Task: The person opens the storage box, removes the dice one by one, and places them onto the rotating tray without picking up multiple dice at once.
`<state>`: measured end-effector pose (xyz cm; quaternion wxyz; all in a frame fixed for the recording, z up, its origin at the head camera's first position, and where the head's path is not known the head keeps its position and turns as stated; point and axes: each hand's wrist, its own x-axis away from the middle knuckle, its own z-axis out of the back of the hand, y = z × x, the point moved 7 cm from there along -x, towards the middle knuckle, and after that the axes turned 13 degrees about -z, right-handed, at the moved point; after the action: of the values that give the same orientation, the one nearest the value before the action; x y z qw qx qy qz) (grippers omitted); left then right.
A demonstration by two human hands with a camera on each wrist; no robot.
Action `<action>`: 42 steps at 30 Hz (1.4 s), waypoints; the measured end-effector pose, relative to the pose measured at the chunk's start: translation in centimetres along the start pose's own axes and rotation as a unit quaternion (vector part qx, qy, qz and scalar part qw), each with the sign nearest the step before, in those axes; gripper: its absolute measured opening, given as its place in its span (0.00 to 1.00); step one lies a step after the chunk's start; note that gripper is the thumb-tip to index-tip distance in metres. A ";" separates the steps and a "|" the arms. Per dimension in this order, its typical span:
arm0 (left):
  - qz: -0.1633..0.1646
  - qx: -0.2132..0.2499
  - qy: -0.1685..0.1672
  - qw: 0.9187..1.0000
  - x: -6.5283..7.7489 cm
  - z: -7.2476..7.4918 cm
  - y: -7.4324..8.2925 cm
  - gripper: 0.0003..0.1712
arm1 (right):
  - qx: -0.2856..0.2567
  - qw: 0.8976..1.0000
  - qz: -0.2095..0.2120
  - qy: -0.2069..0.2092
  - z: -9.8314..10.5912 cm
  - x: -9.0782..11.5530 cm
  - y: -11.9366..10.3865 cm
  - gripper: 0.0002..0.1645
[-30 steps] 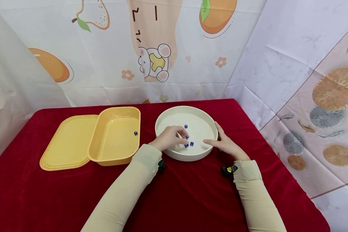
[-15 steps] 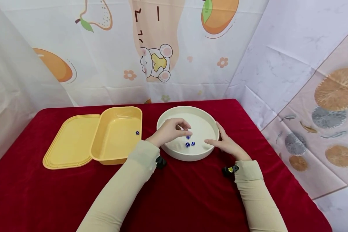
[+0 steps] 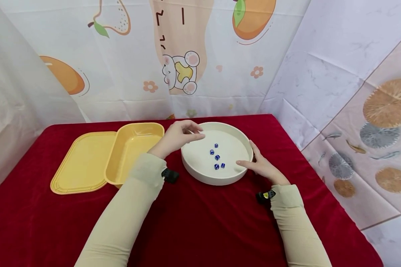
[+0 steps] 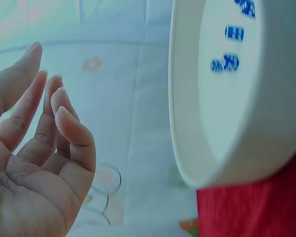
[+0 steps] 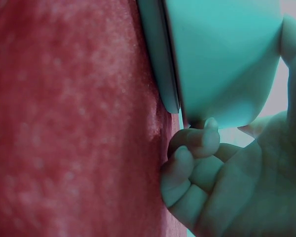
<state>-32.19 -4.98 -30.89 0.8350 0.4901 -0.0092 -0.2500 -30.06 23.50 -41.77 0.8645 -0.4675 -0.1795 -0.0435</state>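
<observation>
Over the left rim of a round white tray [image 3: 217,180], my left hand [image 3: 178,138] hovers with loosely bent fingers. In the left wrist view, nothing shows between the thumb and fingers of that hand [image 4: 44,163]. My right hand [image 3: 262,167] holds the tray's right side, thumb over the rim and other fingers along the outer wall. Several blue dice [image 3: 217,157] with white pips lie loosely grouped on the tray floor. The right wrist view shows curled fingers against the tray's wall [image 5: 222,59].
Left of the tray stands a yellow rectangular box [image 3: 128,148], partly hidden by my left hand and sleeve. Its flat yellow lid [image 3: 83,163] lies beside it. A red cloth [image 3: 214,222] covers the table, and a printed curtain [image 3: 120,74] hangs behind.
My left hand has lifted from among the dice and moved left and back towards the box, leaving the dice in view. The box's single die is now hidden. My right hand keeps its place.
</observation>
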 end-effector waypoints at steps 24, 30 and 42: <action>0.108 0.054 0.007 0.993 3.8 7.5 -8.8 0.29 | 0.012 1.000 -0.005 0.005 0.1 0.0 0.0 0.68; 0.138 0.060 0.001 0.989 4.7 7.5 -10.9 0.31 | 0.018 1.000 -0.015 0.009 0.0 0.2 0.1 0.67; 0.152 0.075 -0.039 0.985 5.6 6.9 -13.8 0.30 | 0.019 1.000 -0.015 0.007 0.0 0.2 0.1 0.68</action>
<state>-34.75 -18.47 -39.96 0.8233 0.5341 -0.1347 -0.1374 -29.86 23.60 -41.76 0.8739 -0.4474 -0.1812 -0.0567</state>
